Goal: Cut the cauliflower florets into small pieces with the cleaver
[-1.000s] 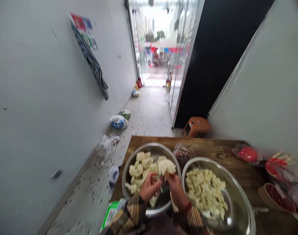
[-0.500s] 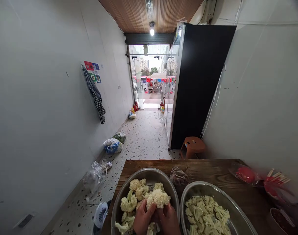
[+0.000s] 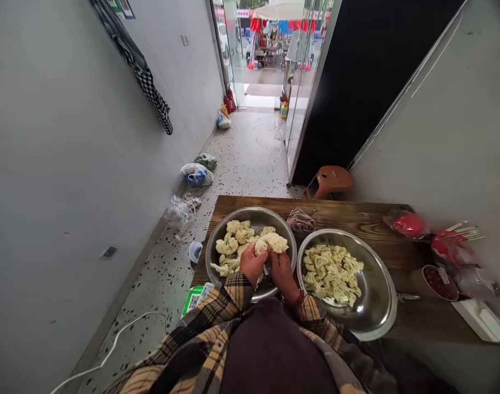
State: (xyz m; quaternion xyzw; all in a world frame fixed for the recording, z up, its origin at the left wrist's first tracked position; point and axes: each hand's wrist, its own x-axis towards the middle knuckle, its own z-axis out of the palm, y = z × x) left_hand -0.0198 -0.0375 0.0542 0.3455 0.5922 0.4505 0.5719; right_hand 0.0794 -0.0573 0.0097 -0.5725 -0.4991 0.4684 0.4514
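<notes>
Both my hands hold one large piece of cauliflower (image 3: pixel 271 242) over the left steel bowl (image 3: pixel 219 245). My left hand (image 3: pixel 253 264) is closed on its left side. My right hand (image 3: pixel 281 268) grips it from the right, fingers curled. Several loose cauliflower florets (image 3: pixel 230 244) lie in that bowl. The right steel bowl (image 3: pixel 377 295) holds a heap of smaller cut florets (image 3: pixel 330 271). Both bowls stand on a wooden table (image 3: pixel 356 217). My plaid sleeves fill the bottom of the view.
A plastic bag (image 3: pixel 301 221) lies between the bowls at the back. Red packets (image 3: pixel 406 224), skewers (image 3: pixel 459 234) and a small bowl of red stuff (image 3: pixel 437 281) sit at the table's right. An orange stool (image 3: pixel 329 180) stands beyond the table. Bags (image 3: pixel 197 175) line the left wall; a white cable (image 3: pixel 118 342) crosses the floor.
The view tilted up toward the doorway and ceiling, then down again. My hands stayed together on the cauliflower piece over the left bowl throughout.
</notes>
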